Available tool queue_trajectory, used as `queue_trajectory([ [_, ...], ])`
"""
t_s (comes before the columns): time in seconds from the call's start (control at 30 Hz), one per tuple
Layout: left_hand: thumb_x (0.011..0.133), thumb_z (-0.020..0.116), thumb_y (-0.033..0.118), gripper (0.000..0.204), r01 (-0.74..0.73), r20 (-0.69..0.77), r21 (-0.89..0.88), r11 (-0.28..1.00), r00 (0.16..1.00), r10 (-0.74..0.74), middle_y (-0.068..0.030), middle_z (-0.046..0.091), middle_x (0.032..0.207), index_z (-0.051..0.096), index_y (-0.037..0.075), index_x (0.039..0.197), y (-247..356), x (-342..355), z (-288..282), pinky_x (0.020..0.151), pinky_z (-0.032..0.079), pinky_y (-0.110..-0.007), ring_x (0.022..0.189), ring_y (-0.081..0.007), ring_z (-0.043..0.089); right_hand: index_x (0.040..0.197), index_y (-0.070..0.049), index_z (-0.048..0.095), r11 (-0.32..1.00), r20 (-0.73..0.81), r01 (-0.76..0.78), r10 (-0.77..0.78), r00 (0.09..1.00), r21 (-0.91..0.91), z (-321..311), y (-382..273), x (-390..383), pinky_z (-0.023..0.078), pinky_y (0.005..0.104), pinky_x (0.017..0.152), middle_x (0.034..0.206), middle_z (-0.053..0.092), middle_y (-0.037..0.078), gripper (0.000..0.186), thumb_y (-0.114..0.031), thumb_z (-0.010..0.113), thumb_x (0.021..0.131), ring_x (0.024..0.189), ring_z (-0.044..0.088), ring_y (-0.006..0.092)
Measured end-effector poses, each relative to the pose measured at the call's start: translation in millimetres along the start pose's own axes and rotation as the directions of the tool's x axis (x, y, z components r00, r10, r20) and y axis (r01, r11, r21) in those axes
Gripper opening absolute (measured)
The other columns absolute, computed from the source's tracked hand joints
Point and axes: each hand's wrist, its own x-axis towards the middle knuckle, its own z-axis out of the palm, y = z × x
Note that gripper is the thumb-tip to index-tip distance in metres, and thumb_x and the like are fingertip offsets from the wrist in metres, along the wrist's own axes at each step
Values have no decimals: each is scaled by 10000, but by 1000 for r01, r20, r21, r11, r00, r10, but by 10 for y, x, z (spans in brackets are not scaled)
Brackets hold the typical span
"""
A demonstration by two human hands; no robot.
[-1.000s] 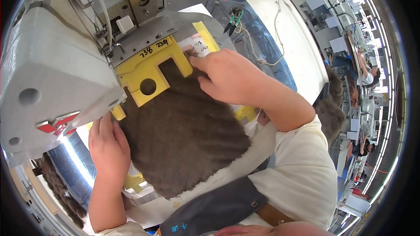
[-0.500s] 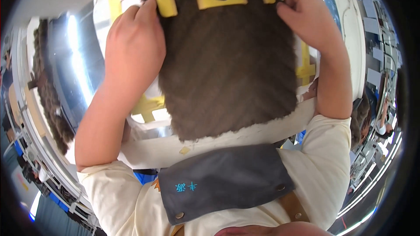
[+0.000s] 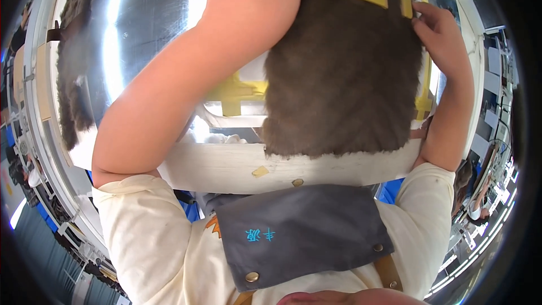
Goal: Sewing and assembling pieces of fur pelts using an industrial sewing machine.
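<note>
A dark brown fur piece [image 3: 339, 90] lies under a yellow template [image 3: 361, 0] with a round hole and cut-outs. My left hand [image 3: 254, 5] is at the upper left of the fur, beside the template's left part; its fingers are mostly hidden at the top edge. My right hand [image 3: 440, 39] is at the template's right end, fingers curled against the edge of template and fur; what they grip is unclear. Yellow tape [image 3: 231, 101] shows on the white backing beside the fur.
A pale board [image 3: 299, 166] runs below the fur. A glossy bluish surface [image 3: 147, 22] with a bright reflection lies left, beside more fur [image 3: 79, 17]. A grey apron flap [image 3: 305, 237] covers my chest. Workbenches and people at work are at both curved rims.
The view has swung down toward my body, and the machine seen earlier is out of frame. My left hand has moved upward along the fur; my right stays at the template's right end.
</note>
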Motion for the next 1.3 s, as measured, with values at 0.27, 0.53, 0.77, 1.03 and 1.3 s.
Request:
queue_trajectory([
  [0.27,858,545,43,161,44,44,-27,999,998,-43,-205,713,882,635,-40,961,-19,2,-42,802,558,-416,873,-350,712,1285,27,672,999,44,-36,37,998,-6,24,-55,29,470,285,731,901,608,32,379,-157,678,954,794,569,114],
  [0.53,870,548,56,149,-57,-149,-28,998,987,52,-190,715,826,664,-36,890,-110,-35,155,733,575,-409,785,-335,721,1331,6,654,981,110,-157,145,983,114,-41,-69,17,414,233,645,855,631,-30,364,-139,608,1000,727,532,42],
  [0.77,896,543,53,182,-26,-25,-61,998,999,24,-210,727,875,687,-59,903,-110,-8,35,761,587,-396,832,-327,730,1366,39,623,985,107,-143,132,985,100,-4,-68,21,405,229,657,883,642,-25,393,-121,592,1009,743,528,38],
  [1.03,899,544,44,174,-12,62,-54,998,998,16,-216,728,896,683,-59,901,-78,-18,-16,776,585,-401,848,-331,726,1367,59,613,989,92,-111,102,990,94,9,-50,-15,411,229,674,883,636,-20,396,-112,593,1010,760,528,40],
  [1.3,887,571,78,159,-8,-81,27,1000,997,10,-215,701,880,681,-36,876,-124,-144,-13,809,565,-433,864,-358,704,1360,60,620,996,135,-71,63,989,51,-19,-82,32,424,237,681,836,623,-16,403,-131,600,1005,743,531,54],
])
